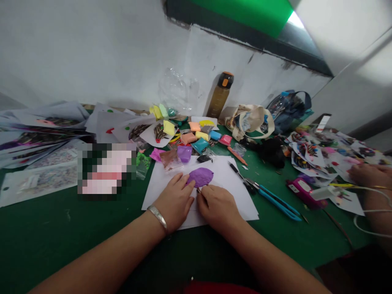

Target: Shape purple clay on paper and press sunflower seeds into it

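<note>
A flattened oval of purple modelling clay (202,176) lies on white paper (228,167) in front of me. My left hand (174,200) rests palm down on the sheet, its fingers stretched out and the tips at the clay's left edge. Close beside it, my right hand (219,206) is closed in a pinch at the clay's lower edge. A small brownish tip shows by its fingers, but what it belongs to is mostly hidden. Right of the hands, a black pen (240,175) lies across the paper near blue-handled tweezers (277,200).
Colourful clay packets (200,145) lie in a heap behind the paper. A bottle (219,96) and a cream cloth bag (249,122) stand by the wall. Papers with seed pictures (55,122) are stacked left. Another person's hand (367,175) is at right, near a pink box (304,192).
</note>
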